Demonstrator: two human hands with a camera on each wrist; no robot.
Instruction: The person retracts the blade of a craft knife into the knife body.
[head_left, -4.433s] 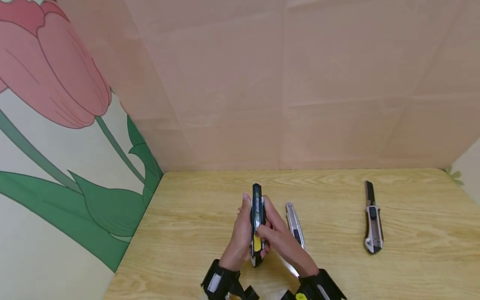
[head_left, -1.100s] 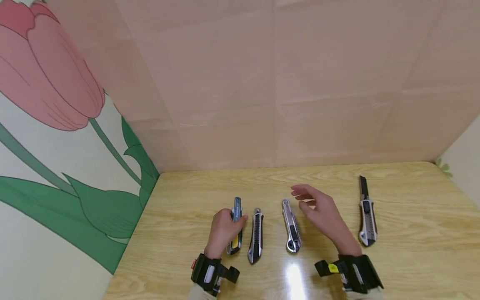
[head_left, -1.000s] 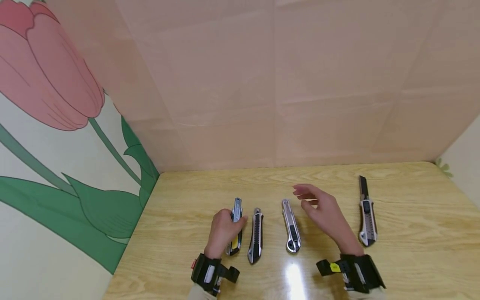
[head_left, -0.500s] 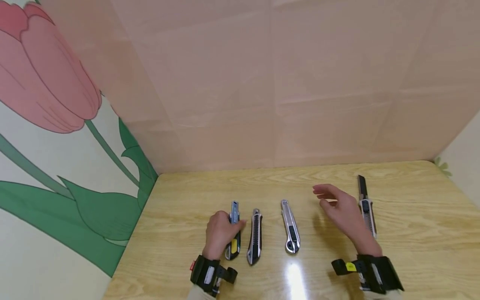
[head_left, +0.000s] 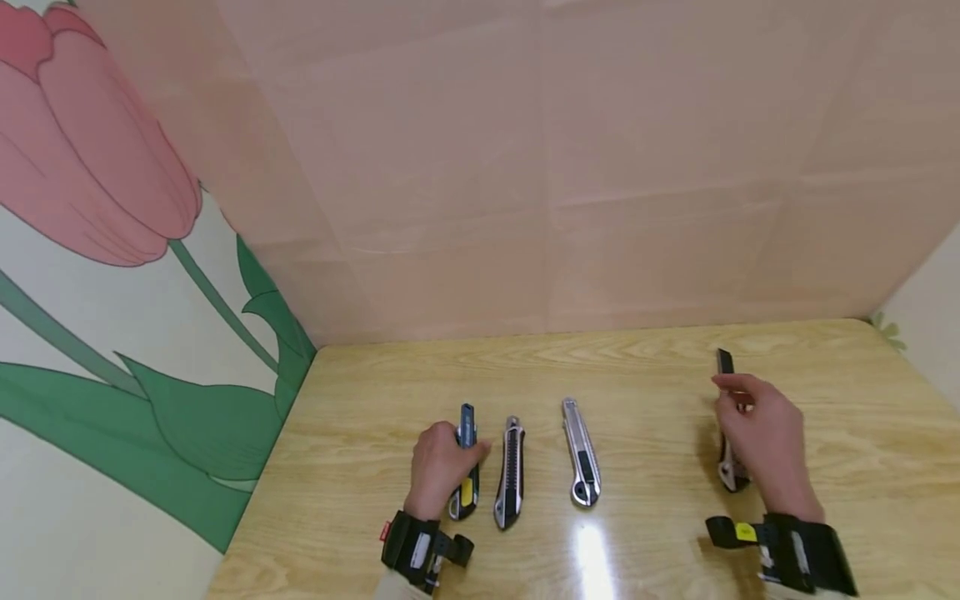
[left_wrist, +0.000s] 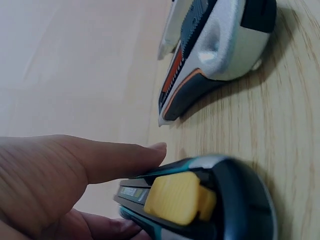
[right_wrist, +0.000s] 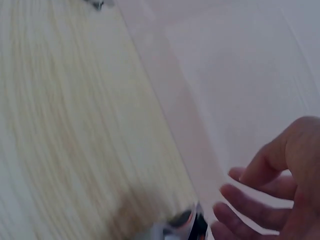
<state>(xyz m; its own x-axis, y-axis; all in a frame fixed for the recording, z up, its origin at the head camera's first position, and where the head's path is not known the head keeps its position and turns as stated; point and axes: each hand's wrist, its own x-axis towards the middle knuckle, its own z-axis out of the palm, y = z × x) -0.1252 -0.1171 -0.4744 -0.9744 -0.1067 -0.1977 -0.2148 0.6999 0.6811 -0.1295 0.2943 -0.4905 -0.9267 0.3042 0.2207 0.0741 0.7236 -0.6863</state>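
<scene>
A pale wood-grain counter (head_left: 825, 433) fills the lower part of the head view, with a bright glare spot near its front edge. Behind it stands a plain pink panelled wall (head_left: 600, 167), and on the left a wall painted with a large pink tulip (head_left: 90, 150) on a green stem with leaves.

4 utility knives lie on the counter, all pointing roughly toward the back wall. The left hand (head_left: 438, 462) rests on the counter and holds the yellow-buttoned knife (head_left: 467, 462), the leftmost one; its fingers (left_wrist: 125, 157) are curled round the knife's body, the thumb lying along its top edge in the left wrist view. Just beside it on the right lies a black-and-silver knife (head_left: 512, 471), apart from the hand. A silver knife (head_left: 581, 450) lies further right, near the middle of the counter.

The right hand (head_left: 765, 442) is over the far-right knife (head_left: 726, 392), whose black blade tip shows beyond the fingertips and whose butt end shows below the palm. The fingers (right_wrist: 250, 210) are loosely spread and bent downward; I cannot tell whether they touch the knife. Black straps sit on both wrists.
</scene>
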